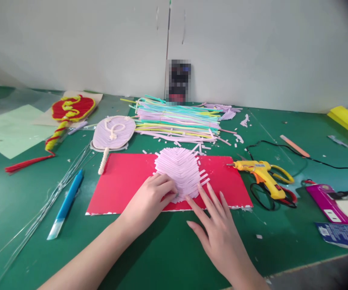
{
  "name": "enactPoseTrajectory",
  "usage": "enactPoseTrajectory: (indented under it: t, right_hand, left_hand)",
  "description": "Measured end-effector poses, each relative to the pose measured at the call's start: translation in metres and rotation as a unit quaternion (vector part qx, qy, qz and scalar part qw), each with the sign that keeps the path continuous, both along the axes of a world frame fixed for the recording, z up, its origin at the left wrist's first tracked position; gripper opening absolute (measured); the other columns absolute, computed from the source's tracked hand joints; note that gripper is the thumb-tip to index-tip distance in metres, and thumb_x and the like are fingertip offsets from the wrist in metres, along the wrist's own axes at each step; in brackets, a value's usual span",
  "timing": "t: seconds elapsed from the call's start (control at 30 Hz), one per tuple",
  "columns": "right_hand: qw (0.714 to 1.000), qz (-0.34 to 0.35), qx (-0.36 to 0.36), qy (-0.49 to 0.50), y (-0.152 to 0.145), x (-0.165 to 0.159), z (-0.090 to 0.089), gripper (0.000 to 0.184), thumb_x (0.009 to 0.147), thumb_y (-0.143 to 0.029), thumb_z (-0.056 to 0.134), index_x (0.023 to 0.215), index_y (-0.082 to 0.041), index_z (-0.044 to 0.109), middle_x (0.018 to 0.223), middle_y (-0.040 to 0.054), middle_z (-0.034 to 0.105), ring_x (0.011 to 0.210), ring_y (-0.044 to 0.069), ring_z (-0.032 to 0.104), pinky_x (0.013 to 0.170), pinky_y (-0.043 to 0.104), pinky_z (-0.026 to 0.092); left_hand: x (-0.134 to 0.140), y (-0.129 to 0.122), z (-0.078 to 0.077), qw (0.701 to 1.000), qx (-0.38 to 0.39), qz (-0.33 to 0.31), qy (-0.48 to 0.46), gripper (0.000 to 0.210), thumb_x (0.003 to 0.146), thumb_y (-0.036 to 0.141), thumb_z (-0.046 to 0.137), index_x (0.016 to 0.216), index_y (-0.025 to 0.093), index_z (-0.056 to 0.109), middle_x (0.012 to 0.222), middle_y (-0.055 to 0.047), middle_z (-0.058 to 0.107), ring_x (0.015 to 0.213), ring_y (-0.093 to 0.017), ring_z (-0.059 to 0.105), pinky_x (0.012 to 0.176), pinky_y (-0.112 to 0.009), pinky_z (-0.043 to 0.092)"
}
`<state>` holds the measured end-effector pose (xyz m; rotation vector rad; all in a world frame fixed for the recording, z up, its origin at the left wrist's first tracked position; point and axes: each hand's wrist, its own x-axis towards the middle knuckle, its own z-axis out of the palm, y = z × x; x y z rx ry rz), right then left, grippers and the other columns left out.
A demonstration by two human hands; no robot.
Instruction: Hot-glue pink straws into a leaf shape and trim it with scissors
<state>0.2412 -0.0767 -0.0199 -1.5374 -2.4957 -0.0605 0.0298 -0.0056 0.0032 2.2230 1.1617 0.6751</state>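
A rounded leaf-like panel of pale lilac pipe cleaners (178,165), laid in a herringbone pattern, lies on a red board (125,173). Several strip ends stick out past its right edge. My left hand (154,197) is closed in a pinch at the panel's lower left edge; whatever sits between the fingertips is too small to make out. With fingers spread, my right hand (219,225) rests its fingertips at the panel's lower right edge. Behind and to the left lies a lilac fan (121,135) with a cream twisted handle and a cream loop on its face.
Bundled pastel pipe cleaners (177,117) and lilac scraps lie behind the board. A yellow glue gun (263,173) and yellow-handled scissors (282,174) are at right. Leftward are a blue pen-like tool (67,203), thin wires (56,191) and a red-and-yellow fan (73,108).
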Motion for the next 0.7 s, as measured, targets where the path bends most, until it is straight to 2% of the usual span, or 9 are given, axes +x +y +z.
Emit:
enactPoseTrajectory:
  t: [0.17, 0.3, 0.57, 0.7]
  right_hand:
    - [0.999, -0.031, 0.012, 0.028, -0.0014, 0.0001, -0.0025, 0.063, 0.095, -0.041, 0.045, 0.151, -0.022, 0.022, 0.156, 0.0068, 0.028, 0.145, 0.03, 0.021, 0.11, 0.055, 0.036]
    - [0.999, -0.029, -0.002, 0.041, -0.0012, -0.0004, -0.0037, 0.067, 0.096, -0.041, 0.045, 0.152, -0.018, 0.017, 0.152, 0.0069, 0.036, 0.143, 0.028, 0.026, 0.11, 0.053, 0.037]
    - [0.994, -0.038, -0.009, 0.099, -0.0005, -0.0009, -0.0017, 0.069, 0.095, -0.039, 0.046, 0.152, -0.018, 0.014, 0.15, 0.0098, 0.039, 0.141, 0.029, 0.031, 0.109, 0.055, 0.038]
    - [0.981, -0.082, 0.034, 0.175, -0.0002, 0.001, -0.0009, 0.061, 0.096, -0.029, 0.045, 0.15, -0.019, 0.02, 0.15, 0.011, 0.038, 0.141, 0.028, 0.031, 0.108, 0.054, 0.04]
  left_hand:
    - [0.0, 0.0005, -0.0003, 1.0, -0.004, -0.001, -0.005, 0.016, 0.091, 0.014, 0.05, 0.079, 0.02, 0.058, 0.087, -0.002, 0.061, 0.083, -0.017, 0.053, 0.078, -0.031, 0.043]
    - [-0.0002, -0.0001, -0.0004, 1.0, -0.008, -0.001, -0.003, 0.015, 0.091, 0.014, 0.051, 0.079, 0.02, 0.058, 0.087, -0.002, 0.061, 0.083, -0.017, 0.053, 0.077, -0.03, 0.044]
    - [0.0001, 0.0009, 0.0008, 1.0, -0.006, 0.001, -0.003, 0.014, 0.09, 0.014, 0.053, 0.078, 0.02, 0.058, 0.086, -0.002, 0.062, 0.084, -0.018, 0.055, 0.077, -0.03, 0.046]
    - [-0.0005, -0.0001, -0.0007, 1.0, 0.001, 0.011, -0.013, 0.008, 0.091, 0.018, 0.055, 0.089, 0.021, 0.061, 0.091, -0.002, 0.066, 0.086, -0.017, 0.06, 0.077, -0.029, 0.048]
